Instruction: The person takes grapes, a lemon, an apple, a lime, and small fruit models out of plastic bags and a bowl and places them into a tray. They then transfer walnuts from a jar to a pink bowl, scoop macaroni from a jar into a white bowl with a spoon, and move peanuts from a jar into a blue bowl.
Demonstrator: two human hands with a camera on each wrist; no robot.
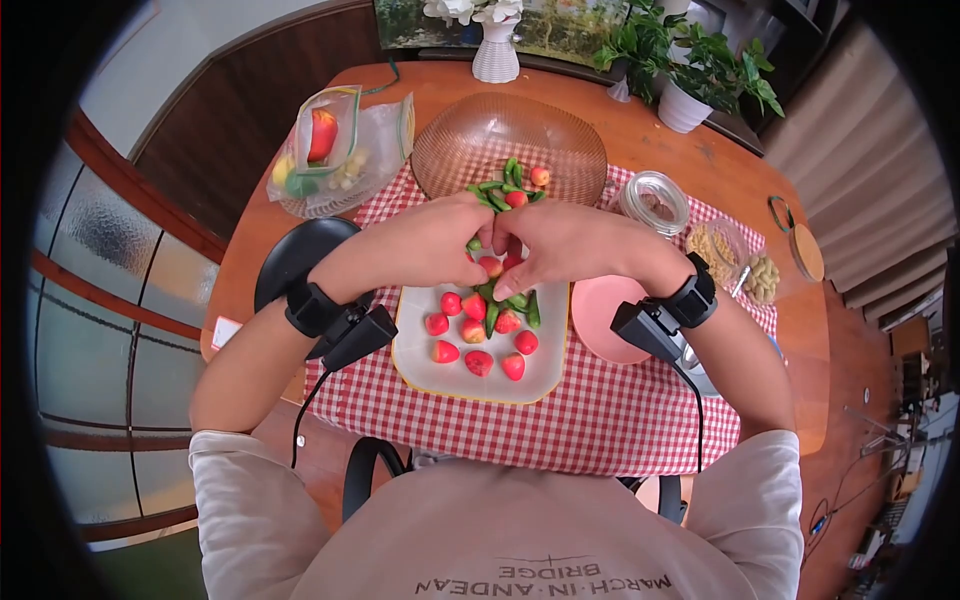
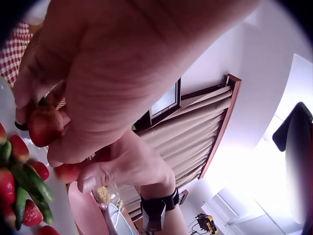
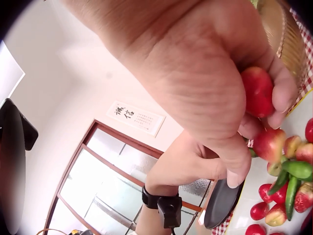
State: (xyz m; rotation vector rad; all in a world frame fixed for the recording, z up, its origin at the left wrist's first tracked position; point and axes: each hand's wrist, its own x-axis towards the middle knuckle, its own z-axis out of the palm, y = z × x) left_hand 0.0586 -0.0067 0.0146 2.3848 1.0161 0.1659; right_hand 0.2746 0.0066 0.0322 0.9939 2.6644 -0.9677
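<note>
Both hands meet over the upper part of a white tray (image 1: pixel 415 365) that holds several small red fruits (image 1: pixel 478 363) and green peppers (image 1: pixel 533 310). Curled fingers of the left hand (image 1: pixel 430 240) grip a red fruit (image 2: pixel 45 125), seen in the left wrist view. In the right wrist view, the right hand (image 3: pixel 190 78) holds another red fruit (image 3: pixel 257 92) in its curled fingers. A red-yellow fruit (image 3: pixel 268 145) shows just below it. Beyond the hands, more peppers and fruits lie at a large ribbed glass bowl (image 1: pixel 440 135); the hands partly cover this area.
A pink plate (image 1: pixel 608 320) is right of the tray, a black pan (image 1: pixel 285 260) left. Bagged produce (image 1: pixel 322 140) stands back left. A glass jar (image 1: pixel 655 203) and containers of nuts (image 1: pixel 762 280) are at right, a white vase (image 1: pixel 496 55) and potted plant (image 1: pixel 685 105) behind.
</note>
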